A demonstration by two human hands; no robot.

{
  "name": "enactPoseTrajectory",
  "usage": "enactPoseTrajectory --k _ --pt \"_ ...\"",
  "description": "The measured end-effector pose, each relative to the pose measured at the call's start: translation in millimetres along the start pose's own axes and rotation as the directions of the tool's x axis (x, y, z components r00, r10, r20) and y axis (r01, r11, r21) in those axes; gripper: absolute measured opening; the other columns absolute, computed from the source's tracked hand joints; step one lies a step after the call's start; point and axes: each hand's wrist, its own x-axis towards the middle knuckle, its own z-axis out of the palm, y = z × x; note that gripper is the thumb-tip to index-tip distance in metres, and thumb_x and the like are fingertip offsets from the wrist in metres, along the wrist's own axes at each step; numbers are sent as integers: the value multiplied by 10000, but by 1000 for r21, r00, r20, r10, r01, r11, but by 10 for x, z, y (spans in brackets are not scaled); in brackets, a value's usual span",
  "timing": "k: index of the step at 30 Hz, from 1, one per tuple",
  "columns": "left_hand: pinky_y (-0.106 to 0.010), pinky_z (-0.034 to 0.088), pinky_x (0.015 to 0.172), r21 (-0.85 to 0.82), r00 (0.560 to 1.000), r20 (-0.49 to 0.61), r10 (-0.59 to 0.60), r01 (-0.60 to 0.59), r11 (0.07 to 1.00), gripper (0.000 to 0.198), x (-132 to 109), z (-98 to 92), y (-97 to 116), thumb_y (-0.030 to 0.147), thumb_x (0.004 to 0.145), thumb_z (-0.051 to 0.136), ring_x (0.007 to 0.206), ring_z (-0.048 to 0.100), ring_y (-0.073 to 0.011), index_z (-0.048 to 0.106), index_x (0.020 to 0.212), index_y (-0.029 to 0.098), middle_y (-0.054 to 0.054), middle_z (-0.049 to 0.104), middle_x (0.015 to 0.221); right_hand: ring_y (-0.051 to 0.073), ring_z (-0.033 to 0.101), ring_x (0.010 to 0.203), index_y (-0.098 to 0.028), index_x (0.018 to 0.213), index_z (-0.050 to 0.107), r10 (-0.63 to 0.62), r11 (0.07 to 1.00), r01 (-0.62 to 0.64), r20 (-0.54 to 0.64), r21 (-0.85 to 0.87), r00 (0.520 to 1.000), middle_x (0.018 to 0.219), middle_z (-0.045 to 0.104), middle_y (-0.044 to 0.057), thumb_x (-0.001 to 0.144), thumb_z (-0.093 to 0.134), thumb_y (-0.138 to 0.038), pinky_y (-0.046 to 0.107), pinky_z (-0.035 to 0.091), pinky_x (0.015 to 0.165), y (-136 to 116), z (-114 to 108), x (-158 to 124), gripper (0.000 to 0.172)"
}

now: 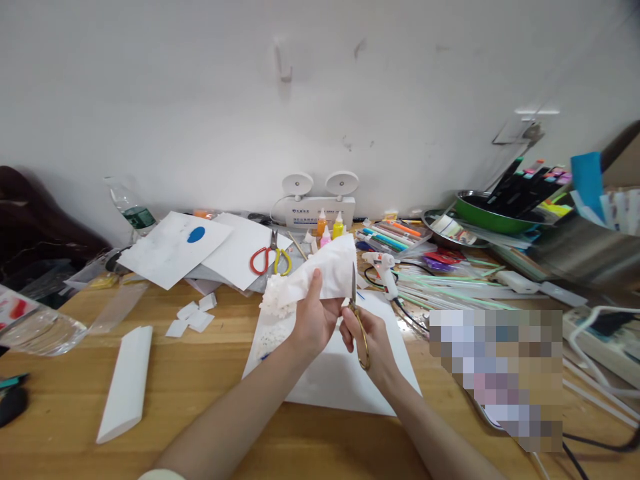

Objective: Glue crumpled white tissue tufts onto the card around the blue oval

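Observation:
My left hand (316,317) grips a folded white piece of paper (323,267), with the thumb lying across its face. In my right hand (373,337) is a pair of scissors (363,340) with gold handles, its blades upright along the paper's right edge. Whether the blades are apart cannot be made out. Beneath both hands lies a white sheet (345,383) on the wooden table. A heap of small white scraps (273,333) covers that sheet's left side.
Red-and-yellow-handled pliers (271,257) lie behind the hands, near small paint bottles (327,230). A hot glue gun (384,270) and its cable sit to the right. At left are a folded white paper (125,383) and several small white squares (193,317). A green pan (493,213) holds markers.

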Motion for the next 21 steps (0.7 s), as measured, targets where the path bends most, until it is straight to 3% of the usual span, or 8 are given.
enactPoseTrajectory --k 4,10,15,21 --pt "-372 542 679 24 995 103 -2 0 1000 415 8 -31 9 397 831 424 872 643 -279 598 1072 107 -135 680 969 61 339 382 -178 596 425 1 1000 -1 2 5 1000 437 371 -66 774 494 -503 207 269 382 -1 -8 1 376" --pt "-369 548 623 36 997 66 -27 24 999 427 -16 3 29 401 846 386 803 660 -272 579 1100 117 -131 681 964 60 335 379 -185 550 393 -25 1000 25 12 9 1000 431 365 -62 783 483 -497 210 264 381 -15 -10 2 400" --pt "-351 545 515 70 988 83 -130 124 990 486 -45 35 24 411 876 288 682 669 -258 535 1157 100 -134 696 881 60 322 374 -188 538 376 -29 1000 29 9 2 1000 418 352 -67 795 472 -494 216 256 392 -22 -9 1 411" --pt "-340 545 515 86 993 73 -98 92 992 481 -30 19 4 419 871 303 700 669 -257 550 1137 103 -134 698 871 58 321 364 -187 544 390 -16 999 16 7 28 1000 416 349 -71 793 479 -492 213 247 380 8 -3 9 404"
